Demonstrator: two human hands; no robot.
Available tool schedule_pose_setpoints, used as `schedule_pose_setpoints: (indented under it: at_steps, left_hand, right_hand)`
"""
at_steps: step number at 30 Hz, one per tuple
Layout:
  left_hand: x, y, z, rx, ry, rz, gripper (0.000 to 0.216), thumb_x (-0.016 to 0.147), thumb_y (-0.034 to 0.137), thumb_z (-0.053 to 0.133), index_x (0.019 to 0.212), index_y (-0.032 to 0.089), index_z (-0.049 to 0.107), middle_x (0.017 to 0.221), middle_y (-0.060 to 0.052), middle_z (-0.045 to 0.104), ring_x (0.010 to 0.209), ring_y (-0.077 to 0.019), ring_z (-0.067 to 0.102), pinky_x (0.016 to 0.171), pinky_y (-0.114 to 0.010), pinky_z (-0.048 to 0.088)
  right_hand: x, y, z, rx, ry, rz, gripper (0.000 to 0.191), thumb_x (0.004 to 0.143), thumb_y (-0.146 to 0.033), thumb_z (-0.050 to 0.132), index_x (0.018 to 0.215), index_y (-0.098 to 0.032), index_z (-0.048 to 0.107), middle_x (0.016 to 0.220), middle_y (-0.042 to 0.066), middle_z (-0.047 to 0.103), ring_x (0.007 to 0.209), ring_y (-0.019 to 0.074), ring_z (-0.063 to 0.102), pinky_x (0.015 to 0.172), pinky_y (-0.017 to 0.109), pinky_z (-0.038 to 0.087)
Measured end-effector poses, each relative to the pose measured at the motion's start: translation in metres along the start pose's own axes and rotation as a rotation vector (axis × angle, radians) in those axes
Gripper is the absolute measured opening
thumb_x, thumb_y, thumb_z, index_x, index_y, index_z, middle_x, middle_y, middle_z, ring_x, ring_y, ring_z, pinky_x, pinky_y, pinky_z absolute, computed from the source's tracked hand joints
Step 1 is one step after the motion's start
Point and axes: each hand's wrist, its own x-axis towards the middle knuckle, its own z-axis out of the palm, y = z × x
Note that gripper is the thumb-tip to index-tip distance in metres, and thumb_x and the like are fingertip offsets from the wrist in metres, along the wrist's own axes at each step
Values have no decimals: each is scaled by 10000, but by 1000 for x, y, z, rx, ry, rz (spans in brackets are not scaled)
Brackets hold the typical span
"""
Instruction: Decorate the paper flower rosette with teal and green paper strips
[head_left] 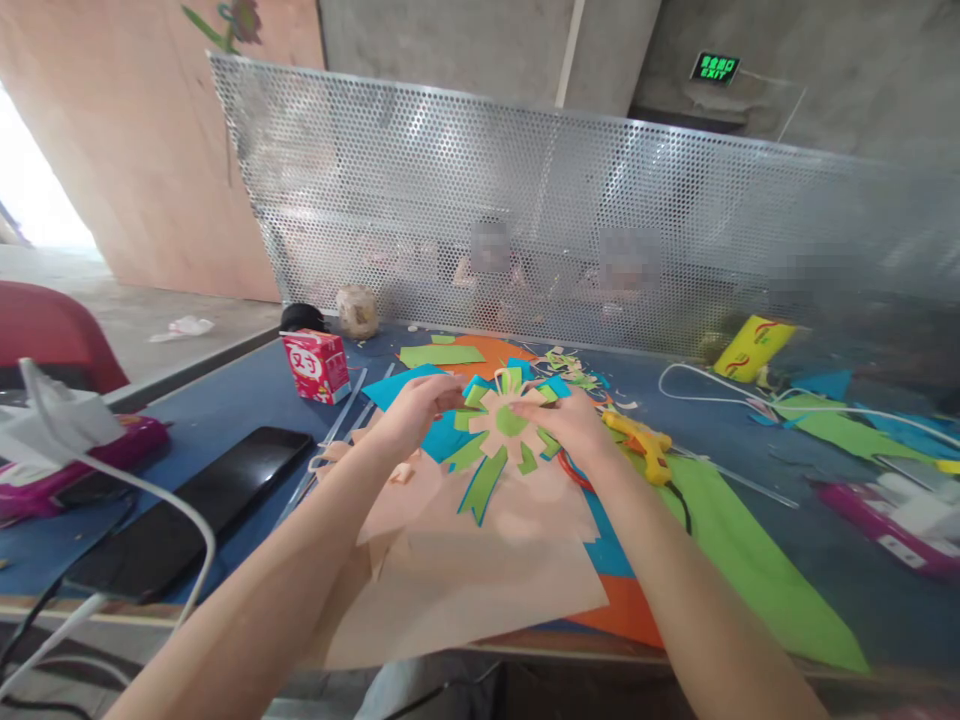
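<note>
A layered flower rosette (513,420) of paper or felt is held up over the table between my two hands. It has a green centre, pale pink petals, green and blue outer petals and a green tail (484,485) with blue edges hanging below. My left hand (431,400) pinches at its upper left edge, fingertips partly hidden. On the right side, my right hand (568,418) grips the petals, its thumb lying across the front. Pale pink sheets (480,590) lie beneath, and a blue piece (442,440) sits behind my left hand.
A yellow glue gun (641,445) lies right of my right hand, on a green sheet (757,550). Glue sticks (330,440), a phone (195,510) and a red box (315,366) are at left. Scraps (566,370) lie before a perforated metal screen (450,190). A yellow packet (754,348) stands far right.
</note>
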Motion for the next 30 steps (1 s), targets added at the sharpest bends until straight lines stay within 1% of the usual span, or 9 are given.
schedule_pose_setpoints:
  at_steps: [2, 5, 8, 11, 13, 19, 23, 26, 30]
  left_hand:
    - [-1, 0, 0, 42, -9, 59, 170, 646, 332, 596, 644, 162, 600, 589, -8, 616, 604, -136, 571, 546, -242, 375]
    - [-2, 0, 1, -30, -32, 88, 199, 606, 330, 666, 730, 181, 620, 590, 11, 623, 551, -113, 563, 543, -231, 407]
    - [-2, -1, 1, -69, 5, 95, 263, 603, 358, 674, 797, 185, 632, 654, -13, 655, 577, -121, 580, 555, -236, 431]
    - [0, -3, 0, 19, 40, 149, 266, 619, 388, 657, 776, 173, 652, 720, -35, 669, 627, -122, 587, 581, -227, 427]
    - [2, -4, -1, 60, 43, 169, 279, 631, 406, 643, 785, 174, 654, 720, -33, 667, 636, -122, 592, 576, -222, 416]
    - [2, -3, 1, -28, 28, 121, 284, 630, 401, 651, 774, 157, 632, 651, -17, 641, 589, -111, 595, 555, -208, 419]
    - [0, -1, 3, -108, 15, 107, 294, 612, 390, 669, 763, 143, 615, 614, -3, 615, 535, -100, 572, 590, -240, 449]
    - [-1, -1, 2, -117, 19, 106, 300, 608, 387, 673, 763, 137, 616, 579, 8, 586, 501, -84, 537, 572, -236, 445]
    - [-2, 0, 2, -83, 24, 97, 316, 622, 403, 657, 811, 151, 628, 649, -9, 612, 572, -89, 561, 570, -213, 429]
  right_hand:
    - [-1, 0, 0, -16, -2, 2, 210, 514, -312, 708, 672, -205, 618, 703, 0, 643, 675, 179, 600, 646, 304, 473]
    - [-1, -1, 1, -8, -4, 7, 186, 526, -299, 702, 661, -207, 615, 677, -8, 635, 658, 172, 593, 636, 297, 473]
    - [-1, 0, 0, 9, -24, 4, 177, 535, -302, 699, 655, -204, 613, 700, -4, 639, 673, 172, 596, 654, 298, 473]
    - [1, 1, -1, -9, -25, 3, 202, 536, -325, 703, 666, -198, 615, 726, 8, 644, 693, 183, 602, 674, 310, 471]
    - [1, 2, -2, -20, -26, 4, 230, 532, -340, 707, 692, -197, 623, 745, 16, 650, 707, 192, 606, 680, 317, 470]
    - [0, 0, -1, -22, -30, 30, 281, 525, -352, 712, 737, -181, 642, 780, 38, 663, 739, 210, 614, 679, 321, 475]
    - [-1, -1, 0, -6, -28, 51, 319, 506, -346, 723, 768, -180, 648, 792, 35, 670, 735, 206, 617, 666, 313, 480]
    - [-1, -2, 0, -18, -26, 57, 304, 515, -329, 717, 772, -182, 652, 789, 26, 672, 712, 193, 621, 662, 302, 477]
    - [-2, -4, 1, -25, 4, 57, 283, 523, -319, 711, 761, -180, 650, 783, 25, 670, 707, 183, 618, 669, 296, 473]
